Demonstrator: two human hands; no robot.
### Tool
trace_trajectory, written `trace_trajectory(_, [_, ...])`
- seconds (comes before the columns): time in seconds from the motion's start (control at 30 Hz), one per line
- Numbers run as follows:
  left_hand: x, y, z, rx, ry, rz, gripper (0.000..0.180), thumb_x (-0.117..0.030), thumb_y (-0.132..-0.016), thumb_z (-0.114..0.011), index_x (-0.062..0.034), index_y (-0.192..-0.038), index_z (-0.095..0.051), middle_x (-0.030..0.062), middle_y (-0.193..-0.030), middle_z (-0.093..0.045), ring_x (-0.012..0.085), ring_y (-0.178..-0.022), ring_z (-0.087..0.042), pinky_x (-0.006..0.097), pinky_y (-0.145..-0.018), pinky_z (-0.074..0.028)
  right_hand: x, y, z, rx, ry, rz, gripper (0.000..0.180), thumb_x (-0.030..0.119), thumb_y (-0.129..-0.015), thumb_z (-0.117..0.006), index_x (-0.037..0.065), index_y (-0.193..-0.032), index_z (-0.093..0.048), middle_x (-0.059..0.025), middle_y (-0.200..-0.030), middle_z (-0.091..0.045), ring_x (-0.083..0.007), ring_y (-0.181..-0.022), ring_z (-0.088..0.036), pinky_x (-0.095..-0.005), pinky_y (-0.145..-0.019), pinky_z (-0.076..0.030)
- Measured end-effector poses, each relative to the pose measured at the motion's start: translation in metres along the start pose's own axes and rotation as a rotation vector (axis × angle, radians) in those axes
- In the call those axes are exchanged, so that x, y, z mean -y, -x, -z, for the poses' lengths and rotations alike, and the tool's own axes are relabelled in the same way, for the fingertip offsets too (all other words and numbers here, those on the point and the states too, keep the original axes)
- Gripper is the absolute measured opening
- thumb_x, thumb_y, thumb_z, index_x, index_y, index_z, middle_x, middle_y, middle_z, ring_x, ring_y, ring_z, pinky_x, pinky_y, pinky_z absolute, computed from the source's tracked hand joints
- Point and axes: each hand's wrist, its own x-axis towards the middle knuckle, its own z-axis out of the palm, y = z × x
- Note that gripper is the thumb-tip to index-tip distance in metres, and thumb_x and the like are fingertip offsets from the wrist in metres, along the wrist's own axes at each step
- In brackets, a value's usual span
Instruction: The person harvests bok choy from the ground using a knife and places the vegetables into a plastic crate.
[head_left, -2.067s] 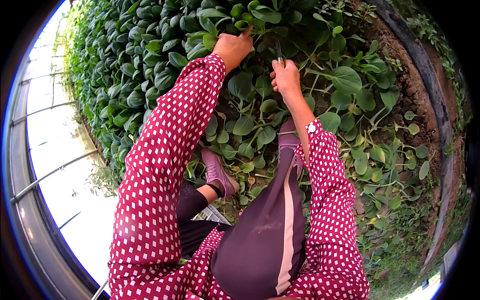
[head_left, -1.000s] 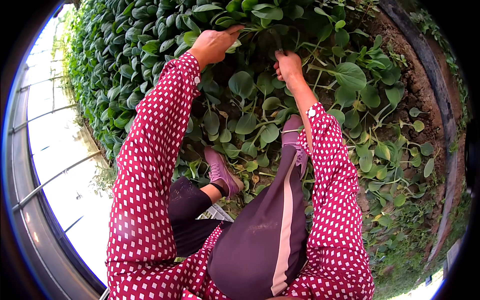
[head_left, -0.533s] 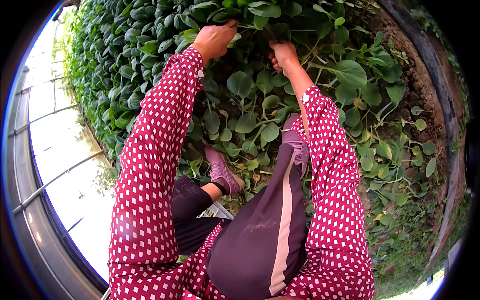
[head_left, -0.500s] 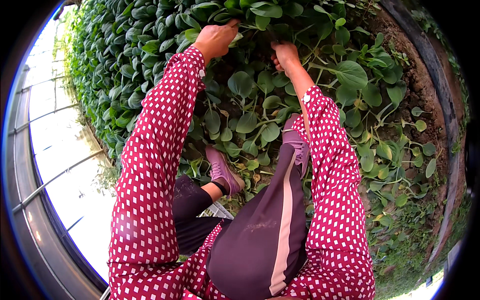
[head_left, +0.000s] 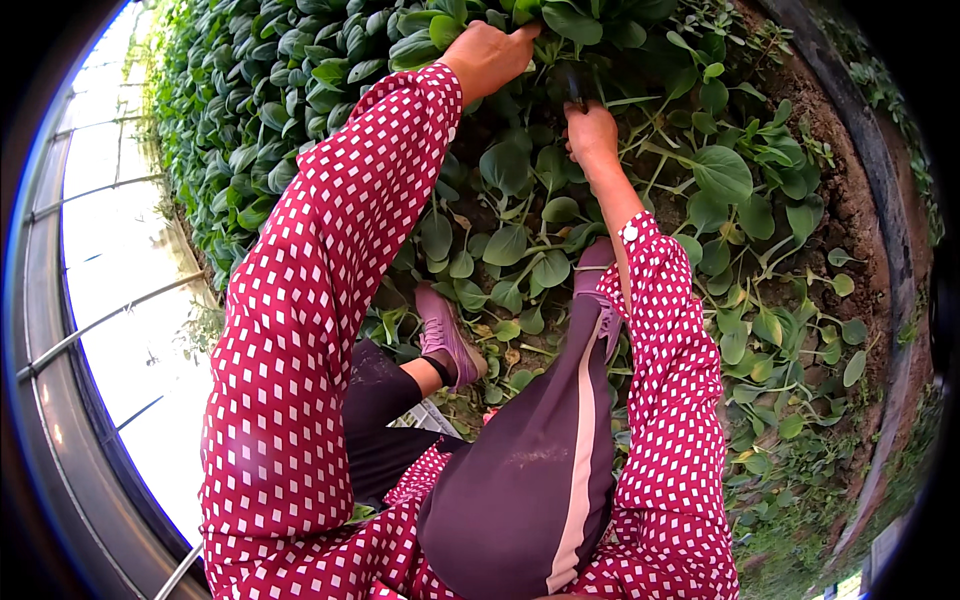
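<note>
At the top of the view my left hand [head_left: 490, 58] is closed at the side of a leafy green plant [head_left: 572, 23] with broad, dark leaves and pale stems. Its fingertips are partly hidden among the leaves. Lower and to the right, my right hand [head_left: 592, 136] is closed around a dark, narrow tool [head_left: 575, 90] that looks like a small knife. The tool points up toward the base of that plant; its far end is lost in shadow.
Dense upright greens [head_left: 240, 130] fill the bed at left. Loose, sprawling leaves [head_left: 722, 174] lie around my shoes [head_left: 448, 335]. A dark border strip [head_left: 885, 200] curves along the right. Part of a light crate [head_left: 427, 420] shows beneath my legs.
Both hands have shifted to the right in the view, the left one slightly up and the right one slightly down. The dark tool in my right hand shows more clearly now.
</note>
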Motion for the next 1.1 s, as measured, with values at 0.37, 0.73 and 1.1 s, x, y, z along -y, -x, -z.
trace_trajectory(0.37, [-0.002,0.008,-0.034,-0.021,-0.046,0.126,0.029,-0.013,-0.082,-0.067,-0.0126,-0.111,-0.071,0.0112,-0.152,-0.042,0.0200,-0.085,-0.073,0.038,-0.058,-0.055,0.053,0.009,0.005,-0.075,0.303,0.144,0.041,0.033,-0.093,-0.055,-0.005,-0.108,-0.059,-0.0285,-0.103,-0.067,-0.0470,-0.101,-0.062,-0.0500,-0.087,-0.048])
trace_trajectory(0.73, [-0.001,0.016,-0.019,-0.040,-0.170,0.021,0.036,-0.026,-0.076,-0.072,-0.0099,-0.108,-0.072,0.0110,-0.126,-0.063,0.0176,-0.114,-0.058,0.031,-0.061,-0.052,0.053,0.009,0.008,0.066,-0.279,-0.223,0.025,0.026,-0.096,-0.058,0.003,-0.106,-0.056,-0.0073,-0.074,-0.056,-0.0125,-0.051,-0.048,-0.0264,-0.040,-0.038])
trace_trajectory(1.1, [0.003,0.026,-0.014,0.062,-0.042,0.080,0.035,-0.028,-0.074,-0.073,-0.0152,-0.106,-0.074,0.0118,-0.130,-0.061,0.0127,-0.099,-0.066,0.029,-0.060,-0.052,0.040,-0.023,0.018,0.208,-0.466,-0.337,0.023,0.023,-0.095,-0.058,0.002,-0.097,-0.052,-0.0093,-0.072,-0.055,-0.0133,-0.048,-0.046,-0.0255,-0.038,-0.036])
